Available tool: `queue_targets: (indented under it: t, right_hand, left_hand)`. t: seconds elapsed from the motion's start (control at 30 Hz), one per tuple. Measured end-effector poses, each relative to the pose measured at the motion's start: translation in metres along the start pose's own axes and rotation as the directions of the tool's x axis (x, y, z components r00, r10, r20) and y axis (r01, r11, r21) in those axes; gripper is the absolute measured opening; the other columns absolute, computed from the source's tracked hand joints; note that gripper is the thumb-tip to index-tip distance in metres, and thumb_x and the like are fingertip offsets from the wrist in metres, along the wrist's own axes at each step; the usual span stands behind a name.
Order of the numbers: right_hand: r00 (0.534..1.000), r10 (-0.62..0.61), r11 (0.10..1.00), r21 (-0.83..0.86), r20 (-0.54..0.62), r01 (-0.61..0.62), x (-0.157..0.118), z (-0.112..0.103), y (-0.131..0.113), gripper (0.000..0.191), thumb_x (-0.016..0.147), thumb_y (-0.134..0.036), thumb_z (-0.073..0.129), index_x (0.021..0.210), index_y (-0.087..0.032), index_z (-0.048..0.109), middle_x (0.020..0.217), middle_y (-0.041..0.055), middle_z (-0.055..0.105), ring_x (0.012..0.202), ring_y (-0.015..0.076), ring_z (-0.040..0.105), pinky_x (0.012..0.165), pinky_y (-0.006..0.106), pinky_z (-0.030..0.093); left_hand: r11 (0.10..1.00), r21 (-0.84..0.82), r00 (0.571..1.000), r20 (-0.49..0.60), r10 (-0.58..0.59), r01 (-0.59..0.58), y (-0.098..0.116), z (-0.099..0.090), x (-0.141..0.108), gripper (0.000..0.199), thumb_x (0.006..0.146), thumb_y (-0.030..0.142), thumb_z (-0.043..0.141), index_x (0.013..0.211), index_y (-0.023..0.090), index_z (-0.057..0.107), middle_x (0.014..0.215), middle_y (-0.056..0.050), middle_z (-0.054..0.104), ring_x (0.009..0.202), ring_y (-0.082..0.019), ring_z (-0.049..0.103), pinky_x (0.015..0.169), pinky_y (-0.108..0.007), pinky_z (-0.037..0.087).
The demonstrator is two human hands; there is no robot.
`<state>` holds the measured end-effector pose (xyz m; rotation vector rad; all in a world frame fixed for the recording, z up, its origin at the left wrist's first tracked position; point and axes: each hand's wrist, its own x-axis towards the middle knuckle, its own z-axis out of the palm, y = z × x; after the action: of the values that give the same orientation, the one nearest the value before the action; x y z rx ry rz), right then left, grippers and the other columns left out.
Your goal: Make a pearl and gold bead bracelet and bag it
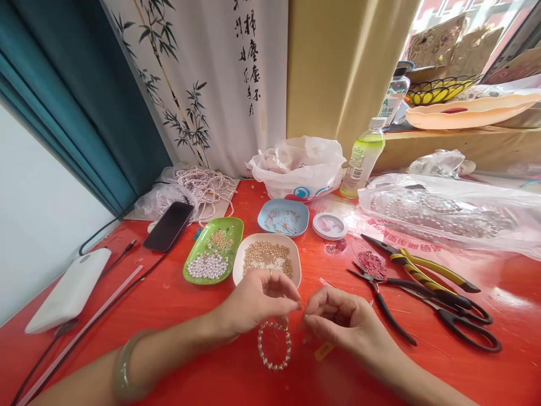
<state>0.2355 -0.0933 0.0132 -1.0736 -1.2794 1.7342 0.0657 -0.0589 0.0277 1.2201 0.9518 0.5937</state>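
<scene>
A big red table is under everything. Over it, near the front edge of the view, are two bare hands. The left hand has its thumb and finger pressed together, and they pinch the top of the bead loop. The right hand has its fingertips bunched, just beside the left ones with a small gap; I cannot tell if they hold anything. Behind the left hand is a white dish of gold beads. The bead loop hangs just below the left fingertips, a bit longer up and down than across. It is to the left of the right hand, so the left hand is nearer. A small orange piece is just below the right hand.
</scene>
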Motion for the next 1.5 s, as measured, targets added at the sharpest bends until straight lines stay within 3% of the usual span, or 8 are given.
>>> queue_targets:
  t: [0.27, 0.8, 1.5]
  right_hand:
    - [0.999, 0.031, 0.999, 0.008, 0.014, -0.031, -0.0010, -0.0003, -0.0011, 0.023, 0.068, -0.034, 0.062, 0.069, -0.014, 0.052, 0.059, -0.0020, 0.056, 0.053, 0.0073, 0.056, 0.047, 0.018, 0.048]
    - [0.997, 0.081, 0.997, -0.008, 0.009, -0.081, 0.0008, 0.0006, 0.0005, 0.025, 0.067, -0.038, 0.062, 0.070, -0.015, 0.051, 0.056, -0.0017, 0.059, 0.049, 0.0074, 0.056, 0.045, 0.018, 0.048]
    - [0.994, 0.107, 0.994, -0.020, -0.012, -0.107, 0.0020, 0.0028, -0.0010, 0.023, 0.066, -0.037, 0.063, 0.067, -0.016, 0.053, 0.054, -0.0008, 0.061, 0.047, 0.0085, 0.057, 0.045, 0.018, 0.049]
  left_hand:
    - [0.997, 0.072, 1.000, -0.005, 0.004, -0.004, 0.0010, 0.0028, -0.0010, 0.010, 0.064, 0.018, 0.060, 0.070, 0.012, 0.056, 0.055, 0.002, 0.053, 0.048, -0.007, 0.049, 0.049, -0.020, 0.040]
    - [0.914, 0.365, 0.980, -0.024, 0.198, -0.176, -0.0025, 0.0068, -0.0089, 0.009, 0.069, 0.018, 0.053, 0.075, 0.015, 0.058, 0.066, 0.000, 0.055, 0.058, -0.008, 0.047, 0.053, -0.020, 0.039]
    - [0.872, 0.424, 0.960, -0.018, 0.278, -0.244, -0.0022, 0.0054, -0.0090, 0.011, 0.068, 0.015, 0.051, 0.075, 0.015, 0.060, 0.066, 0.000, 0.057, 0.057, -0.008, 0.048, 0.054, -0.020, 0.040]
